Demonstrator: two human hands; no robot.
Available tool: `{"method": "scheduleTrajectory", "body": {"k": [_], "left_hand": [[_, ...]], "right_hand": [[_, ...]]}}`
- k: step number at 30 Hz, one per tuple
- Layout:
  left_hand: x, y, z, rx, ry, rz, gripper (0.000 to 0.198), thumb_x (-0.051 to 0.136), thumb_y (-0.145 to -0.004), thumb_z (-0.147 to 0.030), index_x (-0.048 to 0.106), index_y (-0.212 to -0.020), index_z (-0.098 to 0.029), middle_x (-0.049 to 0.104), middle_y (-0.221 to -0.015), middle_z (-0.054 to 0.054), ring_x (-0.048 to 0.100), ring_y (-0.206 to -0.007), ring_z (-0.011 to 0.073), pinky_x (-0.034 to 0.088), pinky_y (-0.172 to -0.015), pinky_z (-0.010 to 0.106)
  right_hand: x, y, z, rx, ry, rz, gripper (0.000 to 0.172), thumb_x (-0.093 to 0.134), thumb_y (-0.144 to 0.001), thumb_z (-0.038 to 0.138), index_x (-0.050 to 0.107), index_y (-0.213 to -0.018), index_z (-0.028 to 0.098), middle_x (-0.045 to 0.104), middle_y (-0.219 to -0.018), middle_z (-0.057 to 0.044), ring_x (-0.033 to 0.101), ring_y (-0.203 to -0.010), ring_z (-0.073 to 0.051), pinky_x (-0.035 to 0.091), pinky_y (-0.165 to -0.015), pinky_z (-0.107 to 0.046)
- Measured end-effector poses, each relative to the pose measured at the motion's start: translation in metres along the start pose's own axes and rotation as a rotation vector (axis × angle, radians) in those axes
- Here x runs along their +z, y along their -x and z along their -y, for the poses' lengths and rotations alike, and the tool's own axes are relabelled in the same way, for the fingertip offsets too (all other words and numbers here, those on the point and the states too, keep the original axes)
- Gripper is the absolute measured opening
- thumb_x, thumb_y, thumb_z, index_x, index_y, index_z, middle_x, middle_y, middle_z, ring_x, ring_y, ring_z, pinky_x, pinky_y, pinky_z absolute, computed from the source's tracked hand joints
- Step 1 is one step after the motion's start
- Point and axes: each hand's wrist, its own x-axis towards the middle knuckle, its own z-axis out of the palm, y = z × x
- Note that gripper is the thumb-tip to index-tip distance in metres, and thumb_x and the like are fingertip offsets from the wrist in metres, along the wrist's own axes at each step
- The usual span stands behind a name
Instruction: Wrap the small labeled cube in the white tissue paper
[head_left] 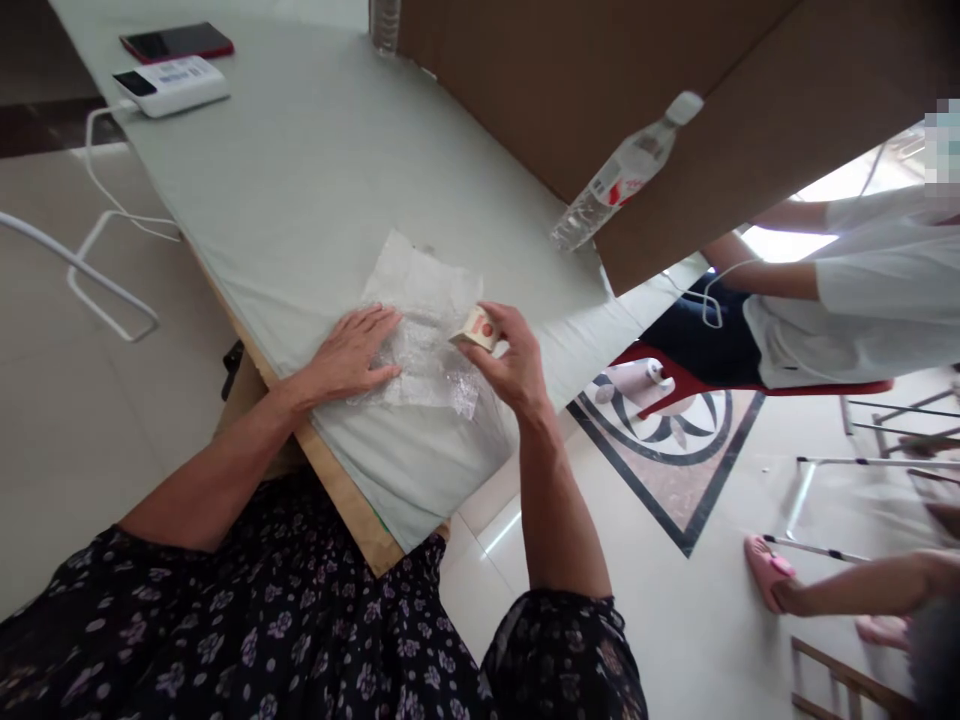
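A sheet of clear bubble wrap [427,345] lies spread on the cloth-covered table near its front corner. My left hand [356,352] rests on the wrap's left side, fingers stretched out and lying flat. In my right hand [514,360] is a small cream-coloured box [478,329] with a reddish mark, gripped between thumb and fingers. The box is over the right part of the wrap; whether it touches the sheet I cannot tell.
A plastic bottle [630,175] leans by a large cardboard box [540,90]. A white device [176,87] with a cable and a phone [178,42] lie at the far left. Another person [885,290] sits at the right. The table's wooden edge [345,500] is close to my body.
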Motion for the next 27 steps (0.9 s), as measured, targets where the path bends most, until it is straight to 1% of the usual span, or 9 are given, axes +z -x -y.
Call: {"method": "scheduleTrajectory", "body": {"k": [3,6,8,11,14,18,21,23,27], "left_hand": [[-0.001,0.0,-0.002,-0.005,0.005,0.007,0.084,0.058,-0.093,-0.046,0.034,-0.164,-0.01,0.037,-0.172,0.02,0.029,-0.162,0.0369,0.023,-0.132,0.055],[-0.001,0.0,-0.002,0.0,0.012,0.009,0.083,0.058,-0.092,-0.044,0.034,-0.164,-0.011,0.038,-0.172,0.019,0.029,-0.162,0.0363,0.023,-0.133,0.054],[-0.001,0.0,-0.001,0.007,0.02,0.004,0.082,0.058,-0.093,-0.044,0.034,-0.164,-0.013,0.038,-0.172,0.018,0.029,-0.162,0.0359,0.023,-0.133,0.054],[-0.002,0.0,-0.001,0.018,0.03,0.003,0.081,0.059,-0.093,-0.044,0.035,-0.164,-0.013,0.039,-0.171,0.018,0.03,-0.162,0.0356,0.023,-0.133,0.053],[-0.002,-0.001,-0.001,0.027,0.036,0.003,0.081,0.059,-0.093,-0.044,0.035,-0.163,-0.012,0.04,-0.171,0.019,0.03,-0.162,0.0363,0.023,-0.132,0.055],[-0.002,-0.001,0.0,0.028,0.04,0.01,0.081,0.059,-0.092,-0.044,0.035,-0.164,-0.014,0.039,-0.171,0.017,0.03,-0.162,0.0361,0.023,-0.133,0.055],[-0.001,-0.002,0.002,0.023,0.048,0.01,0.081,0.06,-0.092,-0.044,0.036,-0.163,-0.014,0.04,-0.171,0.018,0.03,-0.162,0.037,0.022,-0.132,0.056],[0.0,-0.003,0.003,0.023,0.062,0.0,0.082,0.061,-0.09,-0.045,0.038,-0.163,-0.015,0.04,-0.17,0.018,0.03,-0.161,0.0379,0.023,-0.132,0.057],[-0.002,-0.002,0.005,0.034,0.126,-0.063,0.078,0.064,-0.088,-0.044,0.043,-0.16,-0.02,0.045,-0.168,0.014,0.034,-0.16,0.0371,0.026,-0.131,0.057]], "right_hand": [[0.024,-0.014,0.01,-0.103,-0.04,0.163,0.049,0.077,-0.084,0.034,0.068,-0.132,0.029,0.071,-0.133,-0.008,0.067,-0.115,-0.025,0.056,-0.098,-0.04],[0.043,-0.022,0.003,-0.091,0.0,0.299,0.055,0.077,-0.081,0.03,0.067,-0.136,0.026,0.072,-0.133,-0.01,0.067,-0.12,-0.029,0.053,-0.107,-0.048],[0.048,-0.023,-0.003,-0.059,0.011,0.331,0.06,0.078,-0.08,0.03,0.066,-0.139,0.024,0.071,-0.138,-0.011,0.066,-0.127,-0.032,0.05,-0.112,-0.05],[0.047,-0.019,-0.007,-0.016,-0.028,0.332,0.063,0.077,-0.081,0.033,0.064,-0.142,0.026,0.069,-0.145,-0.009,0.065,-0.131,-0.031,0.048,-0.115,-0.049],[0.047,-0.016,-0.006,-0.005,-0.059,0.331,0.059,0.077,-0.082,0.034,0.066,-0.139,0.027,0.072,-0.141,-0.008,0.067,-0.128,-0.03,0.049,-0.114,-0.048],[0.053,-0.016,-0.007,-0.011,-0.036,0.309,0.058,0.077,-0.082,0.034,0.066,-0.139,0.026,0.073,-0.139,-0.009,0.067,-0.128,-0.03,0.049,-0.113,-0.05],[0.056,-0.018,-0.008,-0.042,-0.012,0.328,0.059,0.076,-0.083,0.034,0.064,-0.14,0.025,0.073,-0.14,-0.01,0.067,-0.128,-0.03,0.049,-0.113,-0.05],[0.051,-0.016,-0.006,-0.077,0.018,0.315,0.062,0.077,-0.084,0.036,0.061,-0.143,0.024,0.069,-0.144,-0.012,0.065,-0.133,-0.03,0.049,-0.114,-0.05],[0.026,0.007,0.011,-0.123,0.145,0.176,0.067,0.074,-0.09,0.048,0.054,-0.15,0.027,0.058,-0.156,-0.014,0.051,-0.148,-0.034,0.043,-0.119,-0.056]]}}
